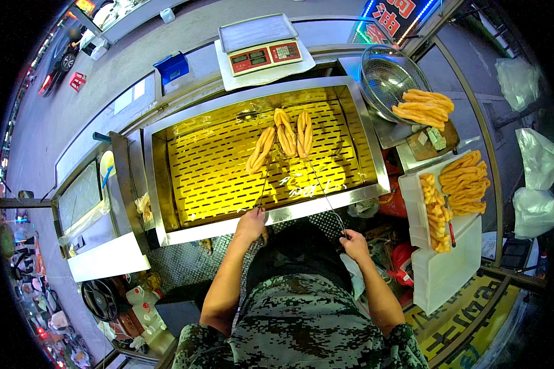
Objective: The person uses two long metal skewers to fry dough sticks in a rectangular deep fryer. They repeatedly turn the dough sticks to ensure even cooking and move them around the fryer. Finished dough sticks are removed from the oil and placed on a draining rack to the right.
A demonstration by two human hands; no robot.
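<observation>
My left hand [250,225] grips the end of a thin metal rod at the near rim of a steel fryer [323,207] filled with yellow oil. My right hand [354,245] holds a second thin metal rod [322,188], right of my body. Both rods slope up over the oil to three golden fried dough sticks: a left one [260,150], a middle one [285,132] and a right one [305,133]. The rods' tips are by the dough, but their exact contact cannot be made out. A slotted metal plate lies under the oil.
A wire strainer [388,69] sits over a bowl right of the fryer, beside piled dough sticks [424,108]. White plastic bins [448,281] with more fried dough stand at right. A weighing scale [258,57] and a blue box [171,68] are beyond the fryer.
</observation>
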